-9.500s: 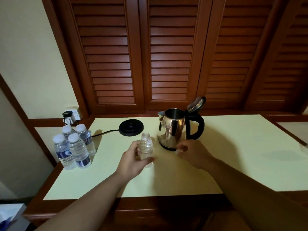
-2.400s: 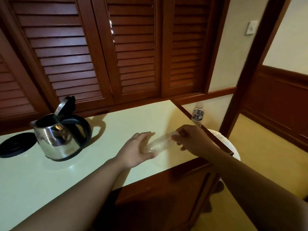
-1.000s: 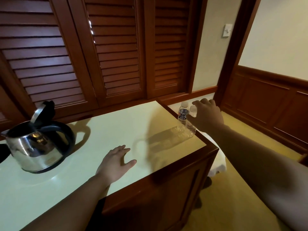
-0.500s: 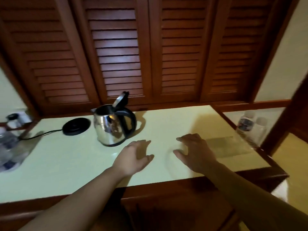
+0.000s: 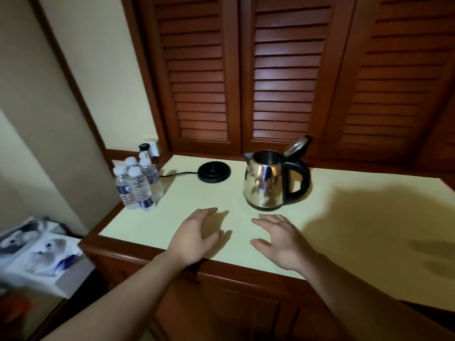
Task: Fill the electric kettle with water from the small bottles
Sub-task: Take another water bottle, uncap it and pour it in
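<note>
Fingers: both hands are empty with fingers loosely spread; the left hand [image 5: 197, 236] and right hand [image 5: 280, 239] hover low over the near edge of the countertop [image 5: 344, 217], side by side, palms down. Whether the fingertips touch the surface I cannot tell from this angle.

Kettle: the electric kettle [image 5: 270, 180] stands upright just beyond the right hand, off its base, lid [image 5: 296, 145] tipped up and back, so the mouth is clear for pouring. Handle faces right, spout left.

Base: the black power base [image 5: 213, 171] sits left of the kettle and apart from it, its cord [image 5: 177, 174] running left toward the wall plug [image 5: 147, 148], which keeps pouring away from the electrics.

Bottles: four small bottles [image 5: 138, 183], white caps on, stand clustered at the far left corner of the countertop, touching one another, well left of the left hand. They look full, judging by the glint.

Step in hand: likely reaching for the next bottle; the left hand is the nearer one to the cluster.

Next move calls for: lifting one bottle without toppling its neighbours, then uncapping with the right hand.

Risk: tightly packed bottles could tip off the left edge.
</note>
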A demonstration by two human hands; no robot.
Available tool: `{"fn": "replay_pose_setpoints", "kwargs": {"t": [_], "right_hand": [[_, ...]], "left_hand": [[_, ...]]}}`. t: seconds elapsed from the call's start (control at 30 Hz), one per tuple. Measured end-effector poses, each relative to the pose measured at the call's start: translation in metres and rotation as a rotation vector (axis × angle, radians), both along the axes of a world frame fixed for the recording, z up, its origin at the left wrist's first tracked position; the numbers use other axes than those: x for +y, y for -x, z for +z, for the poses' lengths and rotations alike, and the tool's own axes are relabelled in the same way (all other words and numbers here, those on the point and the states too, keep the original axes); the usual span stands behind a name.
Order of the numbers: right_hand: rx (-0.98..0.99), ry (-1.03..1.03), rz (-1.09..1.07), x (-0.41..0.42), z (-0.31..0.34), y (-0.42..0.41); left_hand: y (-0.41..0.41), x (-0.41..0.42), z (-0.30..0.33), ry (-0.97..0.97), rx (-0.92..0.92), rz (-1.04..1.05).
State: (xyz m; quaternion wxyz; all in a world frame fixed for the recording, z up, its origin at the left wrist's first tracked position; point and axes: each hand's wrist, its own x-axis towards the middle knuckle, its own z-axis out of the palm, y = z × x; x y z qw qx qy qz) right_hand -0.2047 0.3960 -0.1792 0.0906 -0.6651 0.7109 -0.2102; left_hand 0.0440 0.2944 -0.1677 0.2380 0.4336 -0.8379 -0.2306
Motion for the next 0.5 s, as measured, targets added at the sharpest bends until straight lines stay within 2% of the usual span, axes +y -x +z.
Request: {"fn": "replay_pose_setpoints", "kwargs": {"t": [0.23, 0.37, 0.5], "right_hand": [[-0.009, -0.103, 0.033, -0.062, -0.017, -0.068], [0.066, -0.016, 0.011, -0.074, -0.039, -0.077], [0.086, -0.060, -0.012, -0.079, -0.044, -0.072]], "left_hand": [[-0.083, -0.038, -0.009, -0.020, 0.069, 0.174], [-0.116, -0.064, -0.015, -0.043, 0.131, 0.318], [-0.131, -0.090, -0.012, -0.041, 0.201, 0.479]]}}
